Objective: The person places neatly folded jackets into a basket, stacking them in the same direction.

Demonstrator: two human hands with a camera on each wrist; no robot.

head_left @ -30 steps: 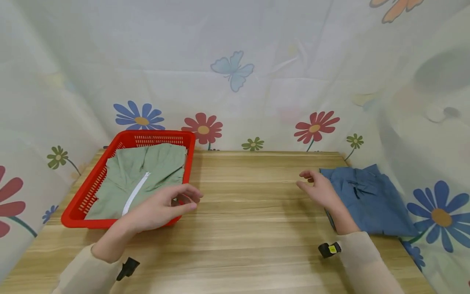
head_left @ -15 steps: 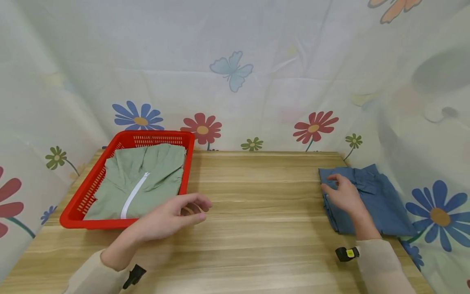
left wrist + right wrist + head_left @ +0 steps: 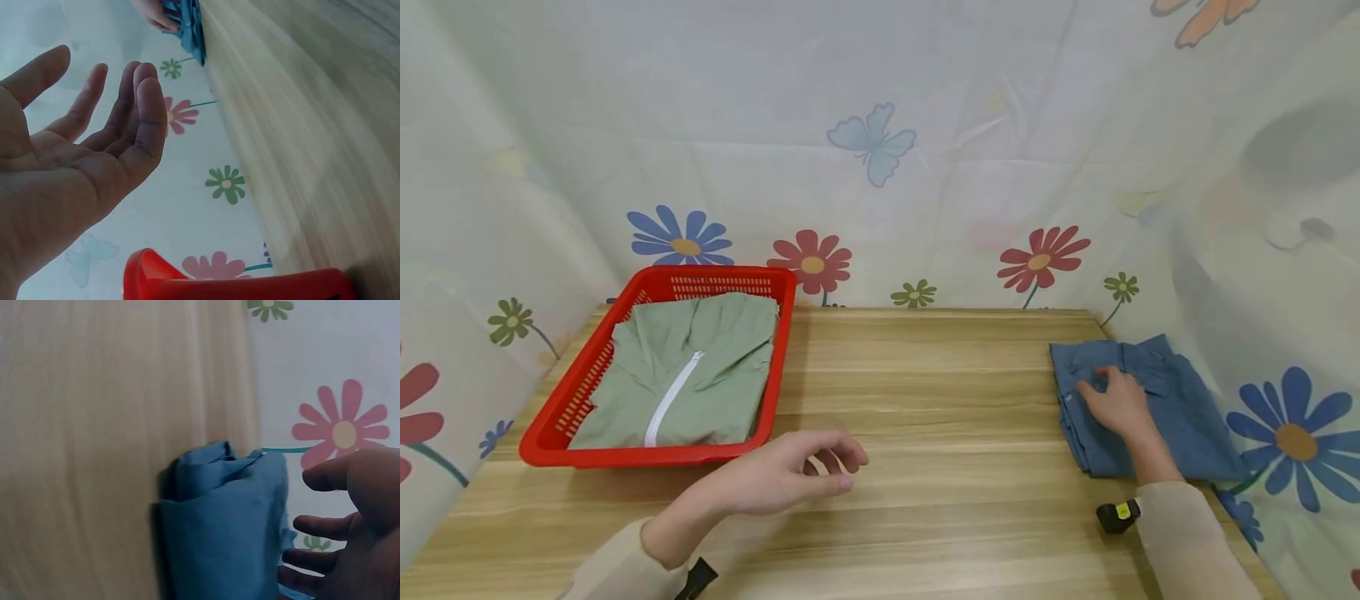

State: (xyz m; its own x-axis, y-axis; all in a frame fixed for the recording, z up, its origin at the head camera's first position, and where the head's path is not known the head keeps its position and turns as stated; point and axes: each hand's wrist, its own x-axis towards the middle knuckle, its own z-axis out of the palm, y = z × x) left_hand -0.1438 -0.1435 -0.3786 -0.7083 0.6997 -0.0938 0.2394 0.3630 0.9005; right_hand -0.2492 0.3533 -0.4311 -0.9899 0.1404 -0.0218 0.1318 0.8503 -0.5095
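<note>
A folded blue garment (image 3: 1183, 417) lies at the right end of the wooden table. Over its left part is my right hand (image 3: 1122, 406), fingers loosely bent and gripping nothing; in the right wrist view the fingertips (image 3: 306, 523) are close to the cloth (image 3: 225, 544), and whether they touch it I cannot tell. My left hand (image 3: 782, 475) hovers above the table just in front of the red basket (image 3: 784, 350), holding nothing, its fingers relaxed. Inside that basket lies a folded green garment (image 3: 730, 375) with a white zipper (image 3: 673, 396).
The wooden table (image 3: 925, 400) stretches between the basket and the blue garment. A white curtain (image 3: 925, 208) printed with flowers and butterflies hangs behind it and along both sides. Black wrist cameras (image 3: 1117, 517) are strapped at the sleeves.
My right hand has moved right, from beside the blue garment to above it. My left hand has come away from the basket's front corner, toward me and to the right.
</note>
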